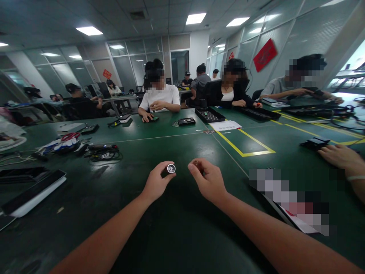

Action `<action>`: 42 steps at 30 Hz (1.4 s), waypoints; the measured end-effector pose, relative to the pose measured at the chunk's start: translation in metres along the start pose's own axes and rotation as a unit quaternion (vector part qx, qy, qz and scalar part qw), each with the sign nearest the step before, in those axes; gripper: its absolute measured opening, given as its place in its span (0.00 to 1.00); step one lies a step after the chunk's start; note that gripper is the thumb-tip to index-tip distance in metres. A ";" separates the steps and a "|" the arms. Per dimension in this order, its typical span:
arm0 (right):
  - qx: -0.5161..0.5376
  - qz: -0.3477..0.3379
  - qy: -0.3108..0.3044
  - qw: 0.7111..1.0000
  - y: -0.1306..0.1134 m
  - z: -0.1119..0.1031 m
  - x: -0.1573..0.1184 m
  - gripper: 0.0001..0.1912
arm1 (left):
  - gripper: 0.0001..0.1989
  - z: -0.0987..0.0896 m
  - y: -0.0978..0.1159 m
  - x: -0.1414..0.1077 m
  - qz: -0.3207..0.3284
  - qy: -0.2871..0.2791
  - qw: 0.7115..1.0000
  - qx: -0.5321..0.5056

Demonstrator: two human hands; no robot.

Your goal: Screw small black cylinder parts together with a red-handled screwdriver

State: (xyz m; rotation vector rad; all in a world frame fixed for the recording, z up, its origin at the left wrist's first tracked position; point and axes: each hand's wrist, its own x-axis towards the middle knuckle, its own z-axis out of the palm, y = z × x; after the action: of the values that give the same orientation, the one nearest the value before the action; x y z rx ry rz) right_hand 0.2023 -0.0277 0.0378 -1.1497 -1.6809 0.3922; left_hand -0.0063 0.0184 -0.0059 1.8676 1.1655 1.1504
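Observation:
My left hand [156, 182] is closed round a small dark cylinder [171, 168], gripped between thumb and fingers. Its round, silver-rimmed end faces me, with small details inside that I cannot make out. A short gap to the right, my right hand [207, 177] has its thumb and fingertips pressed together. Something small and brownish [196, 163] shows at those fingertips, too little of it visible to name. Both hands are held above the green tabletop [171, 236], apart from each other.
Cables [104, 153] and a black-and-white device [40, 194] lie on the left. A printed sheet [302, 219] is at the right, near another person's hand [336, 158]. Black trays [209, 115] and a white paper [225, 125] lie across the table, where several people sit.

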 end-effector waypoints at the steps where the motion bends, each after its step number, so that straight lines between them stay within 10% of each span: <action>1: 0.018 -0.007 0.012 1.000 0.001 0.000 -0.001 0.11 | 0.18 -0.001 0.001 -0.001 0.014 0.005 1.000 0.024; 24: 0.111 -0.035 -0.084 0.990 0.009 0.004 -0.005 0.09 | 0.20 0.000 -0.003 -0.002 0.040 -0.034 0.998 0.025; 32: 0.043 -0.012 0.004 0.999 0.003 0.008 -0.005 0.15 | 0.20 0.000 -0.004 -0.002 0.049 -0.039 0.997 0.039; 42: 0.029 -0.036 -0.025 0.999 0.003 0.005 -0.007 0.13 | 0.21 -0.002 -0.007 -0.001 0.030 -0.031 0.999 0.019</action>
State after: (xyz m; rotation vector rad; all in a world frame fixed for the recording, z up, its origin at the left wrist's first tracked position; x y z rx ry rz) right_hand 0.1993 -0.0312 0.0295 -1.0420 -1.7369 0.4249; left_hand -0.0104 0.0199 -0.0113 1.9641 1.1123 1.1023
